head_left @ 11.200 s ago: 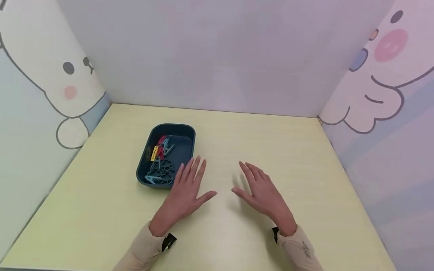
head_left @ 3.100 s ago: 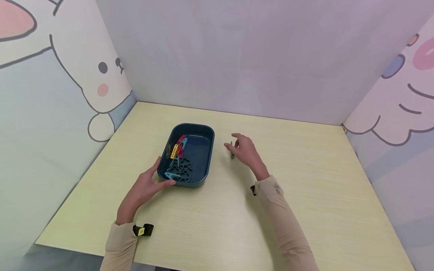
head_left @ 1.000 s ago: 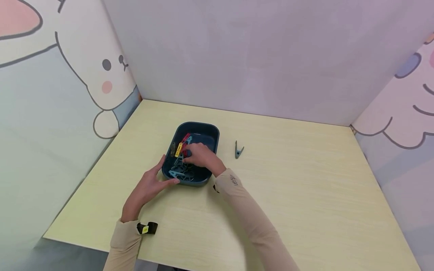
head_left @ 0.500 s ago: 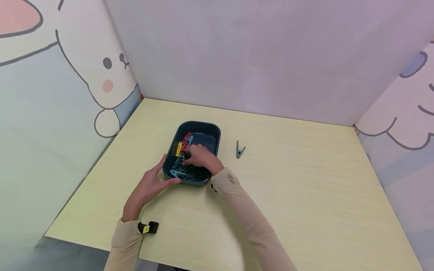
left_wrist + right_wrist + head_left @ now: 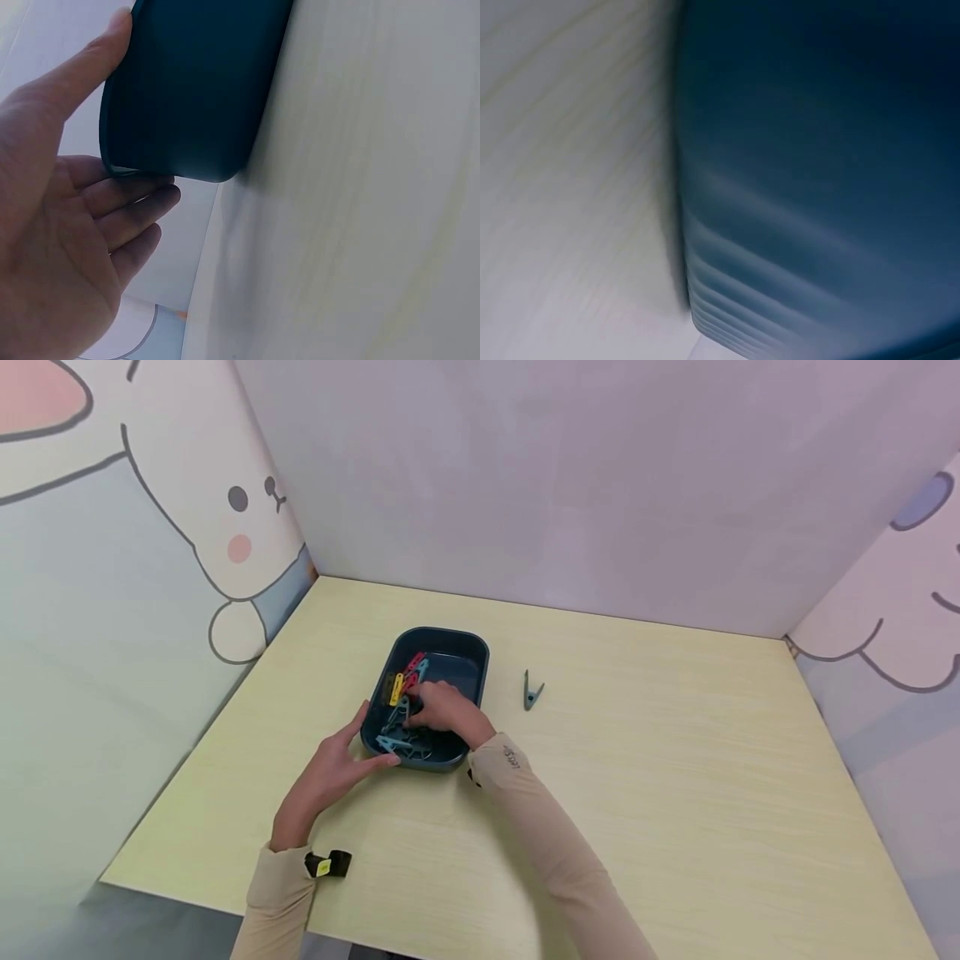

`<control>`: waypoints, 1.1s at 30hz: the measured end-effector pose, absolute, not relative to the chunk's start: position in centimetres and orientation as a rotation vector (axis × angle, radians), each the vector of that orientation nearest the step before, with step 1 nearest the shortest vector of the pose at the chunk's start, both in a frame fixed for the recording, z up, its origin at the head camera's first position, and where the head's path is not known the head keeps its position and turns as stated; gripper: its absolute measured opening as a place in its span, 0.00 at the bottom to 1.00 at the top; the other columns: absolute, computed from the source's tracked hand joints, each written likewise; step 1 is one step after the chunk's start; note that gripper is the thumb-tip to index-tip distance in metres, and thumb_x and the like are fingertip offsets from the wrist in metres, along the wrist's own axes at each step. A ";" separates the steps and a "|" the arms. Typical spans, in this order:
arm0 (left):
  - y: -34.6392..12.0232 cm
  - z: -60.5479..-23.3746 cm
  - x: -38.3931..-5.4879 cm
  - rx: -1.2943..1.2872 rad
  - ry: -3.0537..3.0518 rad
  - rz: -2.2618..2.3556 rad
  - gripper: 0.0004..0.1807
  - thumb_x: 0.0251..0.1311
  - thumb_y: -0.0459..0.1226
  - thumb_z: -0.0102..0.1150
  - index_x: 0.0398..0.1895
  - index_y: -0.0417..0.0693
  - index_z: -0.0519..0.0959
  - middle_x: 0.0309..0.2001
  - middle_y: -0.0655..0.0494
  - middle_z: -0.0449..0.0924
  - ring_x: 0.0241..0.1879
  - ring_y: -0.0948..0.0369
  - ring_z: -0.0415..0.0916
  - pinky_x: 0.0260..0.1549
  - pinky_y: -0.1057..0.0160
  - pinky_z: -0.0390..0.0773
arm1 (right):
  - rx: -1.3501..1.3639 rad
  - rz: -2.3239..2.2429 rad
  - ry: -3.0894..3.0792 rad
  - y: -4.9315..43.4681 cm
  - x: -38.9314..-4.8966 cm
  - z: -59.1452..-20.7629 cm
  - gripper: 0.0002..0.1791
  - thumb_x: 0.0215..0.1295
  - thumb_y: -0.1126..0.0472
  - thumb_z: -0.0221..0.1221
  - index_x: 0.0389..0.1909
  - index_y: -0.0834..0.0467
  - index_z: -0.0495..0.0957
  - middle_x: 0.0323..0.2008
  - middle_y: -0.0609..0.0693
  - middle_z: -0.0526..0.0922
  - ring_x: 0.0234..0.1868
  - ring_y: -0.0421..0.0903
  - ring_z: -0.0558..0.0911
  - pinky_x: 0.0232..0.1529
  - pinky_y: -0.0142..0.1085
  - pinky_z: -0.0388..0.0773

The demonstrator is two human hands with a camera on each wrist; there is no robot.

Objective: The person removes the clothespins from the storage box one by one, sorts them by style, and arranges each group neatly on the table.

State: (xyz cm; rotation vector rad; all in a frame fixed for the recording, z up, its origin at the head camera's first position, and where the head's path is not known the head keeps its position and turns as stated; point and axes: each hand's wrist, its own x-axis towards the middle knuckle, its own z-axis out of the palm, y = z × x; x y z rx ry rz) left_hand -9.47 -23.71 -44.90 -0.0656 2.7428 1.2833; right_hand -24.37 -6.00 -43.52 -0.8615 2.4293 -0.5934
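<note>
Head view: leftmost, beyond the left hand (image 5: 330, 772), a wall drawing (image 5: 240, 518) runs out of the frame. A black strap (image 5: 339, 863) shows at that hand's sleeve (image 5: 281, 881). The left hand grips the near left corner of the tray (image 5: 459, 670), thumb on the near side and fingers round the left side. Seen from the left wrist, several fingers bend in at the rim, and part of the palm is cut off.

Inside the tray, just past the left thumb, lies a light blue peg (image 5: 393, 743). Farther from that hand are a dark peg (image 5: 387, 687), hard to make out against the wall, a yellow peg (image 5: 397, 690) and red pegs (image 5: 415, 662).

Next, the right hand (image 5: 444, 706) reaches into the tray over dark pieces (image 5: 420, 747) whose shapes blur together. Its fingers are bent, but their tips are hidden; whether they have hold of anything I cannot tell. The right wrist view shows only tray wall and bench.

Beyond and right of the right hand, a grey peg (image 5: 532, 693) lies on the bench (image 5: 690, 760), apart from the tray.
</note>
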 end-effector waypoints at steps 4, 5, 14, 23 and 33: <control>-23.7 -44.9 -9.4 -0.069 2.746 1.275 0.59 0.64 0.56 0.69 0.85 0.44 0.42 0.79 0.30 0.50 0.76 0.33 0.50 0.68 0.33 0.60 | -0.897 -0.592 2.429 -6.0 -24.4 -43.6 0.33 0.70 0.50 0.68 0.72 0.56 0.74 0.50 0.50 0.81 0.46 0.47 0.77 0.50 0.37 0.77; -23.7 -44.9 -9.4 -0.070 2.746 1.274 0.59 0.64 0.56 0.69 0.85 0.44 0.42 0.79 0.30 0.50 0.76 0.33 0.50 0.68 0.33 0.60 | -0.908 -0.588 2.430 -6.0 -24.4 -43.6 0.33 0.70 0.50 0.68 0.72 0.56 0.74 0.49 0.49 0.81 0.45 0.47 0.77 0.50 0.37 0.77; -23.6 -44.8 -9.3 -0.079 2.748 1.274 0.59 0.64 0.57 0.69 0.84 0.44 0.42 0.79 0.30 0.49 0.76 0.33 0.50 0.68 0.33 0.60 | -0.924 -0.544 2.455 -5.9 -24.2 -43.3 0.21 0.70 0.48 0.67 0.53 0.60 0.81 0.32 0.49 0.81 0.32 0.43 0.81 0.35 0.31 0.78; -23.5 -44.7 -9.2 -0.085 2.743 1.270 0.59 0.64 0.57 0.68 0.85 0.45 0.42 0.79 0.31 0.49 0.76 0.33 0.49 0.68 0.33 0.60 | -1.039 -0.530 2.523 -4.5 -23.6 -42.1 0.27 0.71 0.47 0.66 0.62 0.60 0.78 0.40 0.50 0.83 0.38 0.43 0.80 0.41 0.33 0.78; -23.6 -44.6 -9.1 -0.081 2.754 1.259 0.59 0.64 0.57 0.69 0.85 0.44 0.43 0.79 0.29 0.49 0.76 0.32 0.50 0.67 0.32 0.61 | -1.142 -0.607 2.549 -1.3 -23.3 -40.6 0.36 0.72 0.49 0.66 0.73 0.63 0.69 0.46 0.53 0.84 0.38 0.43 0.79 0.41 0.35 0.76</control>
